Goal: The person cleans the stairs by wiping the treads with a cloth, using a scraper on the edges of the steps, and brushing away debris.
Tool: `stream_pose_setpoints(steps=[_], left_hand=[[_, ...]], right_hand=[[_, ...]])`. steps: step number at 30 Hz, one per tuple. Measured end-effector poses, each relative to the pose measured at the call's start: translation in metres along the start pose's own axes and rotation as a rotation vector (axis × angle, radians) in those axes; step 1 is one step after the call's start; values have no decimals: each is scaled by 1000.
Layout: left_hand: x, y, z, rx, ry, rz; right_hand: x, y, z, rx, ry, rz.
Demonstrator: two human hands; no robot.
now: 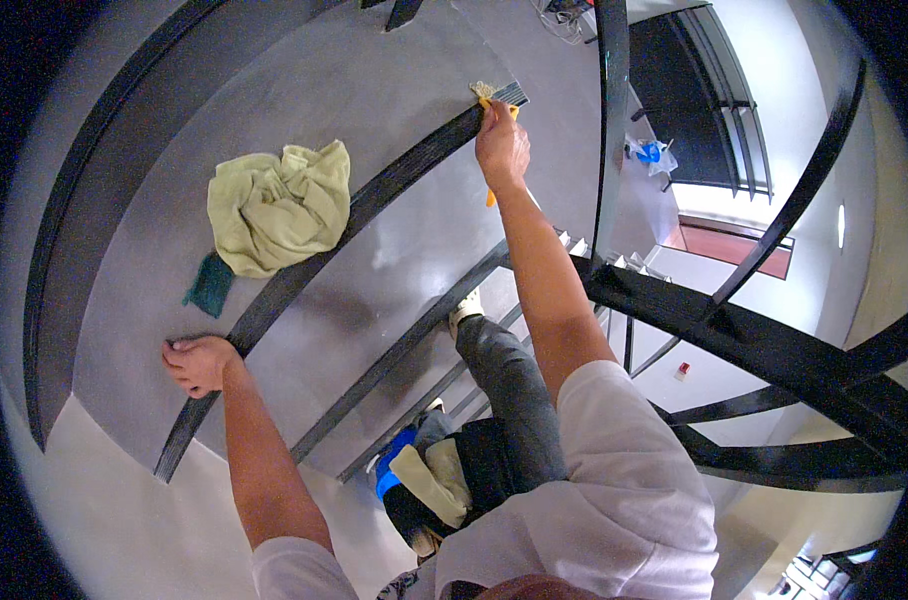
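My right hand (502, 148) is closed around a yellow-handled brush (490, 198) with a pale, bristle-like tuft, at the right end of a stair step's dark ribbed edge strip (394, 176). The handle's other end shows below the hand. Farther left and nearer, my left hand (202, 366) rests on the same strip, its fingers loosely bent and nothing seen in them. Between the hands, a crumpled pale yellow-green cloth (279, 205) lies on the grey step (394, 70), touching the strip. A dark green scouring pad (210, 284) sits beside the cloth, close to my left hand.
More dark-edged steps (404, 350) descend below me; my shoe (464, 308) stands on one. A black railing (754, 330) runs along the right side. Past it, a lower floor holds a blue item in clear plastic (654, 153). A blue object (394, 465) hangs near my waist.
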State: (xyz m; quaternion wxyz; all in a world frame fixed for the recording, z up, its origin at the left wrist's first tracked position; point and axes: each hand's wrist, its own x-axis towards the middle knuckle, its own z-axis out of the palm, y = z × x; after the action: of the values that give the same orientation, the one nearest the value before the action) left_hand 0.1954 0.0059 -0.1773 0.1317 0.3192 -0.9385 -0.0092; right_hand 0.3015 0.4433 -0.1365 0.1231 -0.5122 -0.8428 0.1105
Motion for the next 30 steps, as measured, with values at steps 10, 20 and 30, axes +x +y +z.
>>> stream_pose_setpoints(steps=[10,20,30], left_hand=[[3,-3,8,51,2,24],[2,1,2,-24,-46,-16],[0,4,-7,-65,-34,2]], right_hand=[[15,8,-16,-213,-125,-203],[-11,11,-7,179,-43,-120],[-8,-13,-5,109,-96,-3]])
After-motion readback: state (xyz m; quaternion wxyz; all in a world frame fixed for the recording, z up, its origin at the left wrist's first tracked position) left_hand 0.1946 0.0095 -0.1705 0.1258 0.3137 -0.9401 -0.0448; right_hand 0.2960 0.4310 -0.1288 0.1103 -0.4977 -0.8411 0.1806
